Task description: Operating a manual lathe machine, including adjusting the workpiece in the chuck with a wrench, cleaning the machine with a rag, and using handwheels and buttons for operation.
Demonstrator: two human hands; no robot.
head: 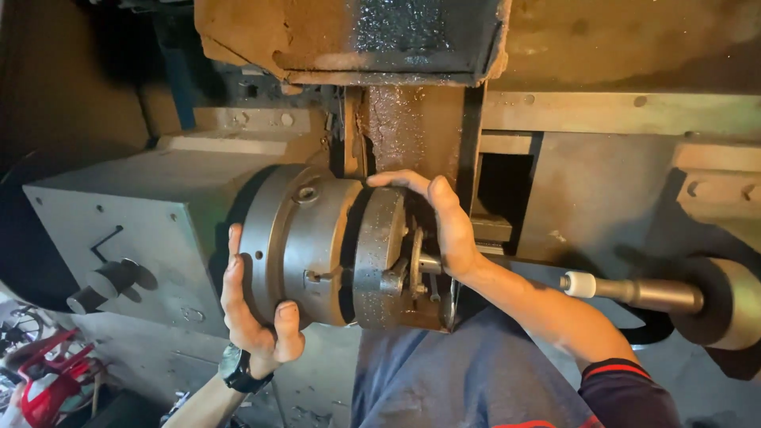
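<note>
A large grey steel lathe chuck sticks out of the machine's headstock. A thick round metal disc is clamped in its jaws. My left hand cups the chuck's lower left rim from underneath, thumb on the front. My right hand lies over the top and right face of the disc, fingers curled on its edge. A thin shaft pokes out of the disc's centre by my right palm.
A handle with a white collar runs right to a round knob. Levers sit on the headstock's front. A rusty chip-covered guard hangs above. Red tools lie at bottom left.
</note>
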